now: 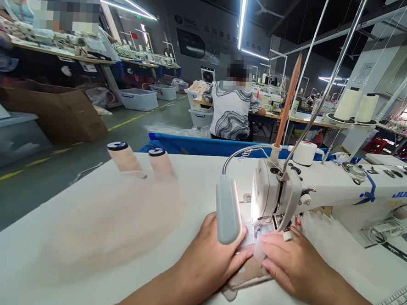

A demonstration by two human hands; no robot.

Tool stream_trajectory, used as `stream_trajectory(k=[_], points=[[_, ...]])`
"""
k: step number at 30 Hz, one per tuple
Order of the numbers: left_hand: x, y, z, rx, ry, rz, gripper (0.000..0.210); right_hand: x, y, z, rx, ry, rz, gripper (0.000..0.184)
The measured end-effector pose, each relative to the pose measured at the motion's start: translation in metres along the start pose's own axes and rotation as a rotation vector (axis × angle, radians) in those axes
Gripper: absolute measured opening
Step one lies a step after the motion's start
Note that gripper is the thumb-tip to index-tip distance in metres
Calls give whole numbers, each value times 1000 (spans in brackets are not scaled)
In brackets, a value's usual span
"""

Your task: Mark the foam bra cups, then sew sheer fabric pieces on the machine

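Observation:
A narrow strip of sheer pale fabric lies under the needle area of a white JUKI sewing machine. From the left, my left hand is closed at the strip, its thumb against the edge; a grey lamp head hides part of its fingers. My right hand pinches the strip from the right, fingertips close to the presser foot. Beneath both hands is a brownish plate at the machine bed. More sheer fabric is spread in a loose heap on the left of the white table.
Two peach thread cones stand at the table's back left. A clear ruler lies at the right edge, with sheer fabric behind my right hand. Ahead, a person sits at another machine. A cardboard box stands on the floor.

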State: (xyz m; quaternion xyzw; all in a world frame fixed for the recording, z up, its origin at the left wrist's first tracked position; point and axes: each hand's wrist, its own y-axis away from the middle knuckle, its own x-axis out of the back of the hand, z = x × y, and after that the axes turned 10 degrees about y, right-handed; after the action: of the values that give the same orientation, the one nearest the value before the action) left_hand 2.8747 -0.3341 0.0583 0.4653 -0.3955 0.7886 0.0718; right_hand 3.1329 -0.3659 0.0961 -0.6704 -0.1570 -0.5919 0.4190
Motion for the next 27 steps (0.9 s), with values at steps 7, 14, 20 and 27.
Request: stream_trajectory(k=[7,14,20,27], points=[[17,11,29,-174,227,-126,14,4,-2,-6,54,-66,18,21],[28,9,34,-85,263,-235,7,5,-5,-7,32,-14,-168,16],[4,17,27,-247,304,-98,14,4,-2,-6,37,4,-157,13],[5,13,28,-252,248,-92,22,3,-4,-6,9,13,-130,14]])
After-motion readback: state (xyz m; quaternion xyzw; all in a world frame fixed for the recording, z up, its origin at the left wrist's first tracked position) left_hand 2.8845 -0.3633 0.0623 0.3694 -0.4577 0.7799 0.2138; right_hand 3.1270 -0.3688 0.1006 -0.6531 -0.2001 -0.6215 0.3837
